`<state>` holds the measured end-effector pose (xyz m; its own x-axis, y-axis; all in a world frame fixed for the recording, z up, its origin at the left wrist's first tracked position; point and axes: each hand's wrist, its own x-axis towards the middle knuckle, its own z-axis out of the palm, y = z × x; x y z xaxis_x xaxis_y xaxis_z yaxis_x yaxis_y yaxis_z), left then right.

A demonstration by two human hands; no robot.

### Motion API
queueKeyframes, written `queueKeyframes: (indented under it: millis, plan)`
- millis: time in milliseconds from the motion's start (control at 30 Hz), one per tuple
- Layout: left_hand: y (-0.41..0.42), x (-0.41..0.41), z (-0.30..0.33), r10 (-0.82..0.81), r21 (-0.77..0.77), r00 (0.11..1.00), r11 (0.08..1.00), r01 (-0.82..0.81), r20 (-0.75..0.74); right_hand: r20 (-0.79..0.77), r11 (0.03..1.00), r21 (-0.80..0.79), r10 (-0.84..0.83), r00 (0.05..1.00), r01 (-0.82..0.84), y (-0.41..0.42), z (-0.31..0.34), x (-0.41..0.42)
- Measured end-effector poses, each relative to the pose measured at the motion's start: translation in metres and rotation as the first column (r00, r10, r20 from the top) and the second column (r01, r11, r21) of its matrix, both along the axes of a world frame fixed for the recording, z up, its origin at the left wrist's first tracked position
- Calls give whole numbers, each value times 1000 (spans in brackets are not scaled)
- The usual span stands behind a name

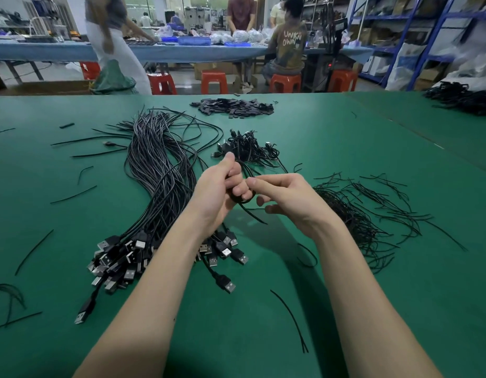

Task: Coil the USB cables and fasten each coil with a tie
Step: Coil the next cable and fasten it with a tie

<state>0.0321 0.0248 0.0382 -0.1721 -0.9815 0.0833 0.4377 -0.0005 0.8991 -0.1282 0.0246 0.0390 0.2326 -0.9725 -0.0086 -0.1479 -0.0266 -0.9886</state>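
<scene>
- Above the middle of the worktop (332,137), the left hand (217,195) grips a small coil (243,199) of black cable, fingers curled round it so the loops cannot spring apart.
- The right hand (288,197) meets it from the right, thumb and forefinger pinching a thin tie (254,215) at the coil; its loose ends trail down toward the near side. Judging by this, the fastening step is in hand and not yet finished.
- Left of the hands lies the bundle (160,170) of uncoiled cables, running far to near, with the plugs (121,257) all gathered at the near end, probably so one can be drawn out at a time. Far too many to count; dozens of plugs at least.
- Just beyond the hands sits the pile of finished coils (250,148), close enough to drop each one there. The count cannot be told, as they tangle together.
- Right of the hands is the heap of spare ties (373,208), within reach of the right hand. Again, many.
- About ten stray ties (34,251) lie scattered on the left and near parts of the worktop.
- At the far edge sits one heap of small dark flat pieces (233,106); what they are I cannot tell.
- Two hands, one coil held, one tie in use.
</scene>
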Motion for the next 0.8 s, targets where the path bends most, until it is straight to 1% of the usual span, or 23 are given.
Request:
queueKeyframes:
  millis: [67,100,133,167,233,267,300,367,433,533,600,633,667,733,800]
  plan:
    - [-2,-6,0,148,-95,974,987,-133,173,45,998,-5,-63,997,64,0,-1,3]
    - [-3,-7,-1,184,-128,958,979,-159,218,64,996,-9,-89,994,90,-1,-2,3]
    - [-3,-6,-1,192,-138,955,977,-164,226,85,995,-3,-94,992,95,-1,-2,2]
    - [-3,-4,-1,162,-125,968,982,-140,191,117,997,16,-76,990,75,-1,-1,1]
    - [-2,0,1,23,-74,1000,997,-22,17,187,998,68,-25,982,12,-1,0,0]
    - [-1,2,1,-40,-61,997,997,36,-63,211,996,87,-6,978,-12,0,0,-1]
    - [1,3,1,-81,-56,990,996,75,-112,221,995,98,10,975,-32,1,1,0]
    - [3,3,1,-121,-46,980,992,115,-158,214,994,90,35,976,-55,1,2,0]
    - [2,2,-1,-112,-27,980,994,109,-164,201,998,58,18,979,-30,0,1,0]
    - [-1,-6,-4,-10,-51,999,999,8,-50,150,999,3,-51,987,51,-2,-1,2]
    - [-3,-11,-9,106,-95,991,991,-98,80,107,995,-37,-92,990,96,-2,-3,5]
    - [-4,-11,-11,173,-129,970,980,-152,171,102,992,-56,-108,989,114,-3,-3,6]
    - [-5,-10,-13,227,-167,935,968,-187,271,101,989,-78,-121,987,129,-4,-4,7]
    - [-4,-8,-16,277,-232,843,955,-186,461,77,978,-132,-153,985,163,-5,-5,7]
    - [-3,-7,-20,311,-280,746,944,-172,589,83,966,-172,-179,980,191,-6,-7,7]
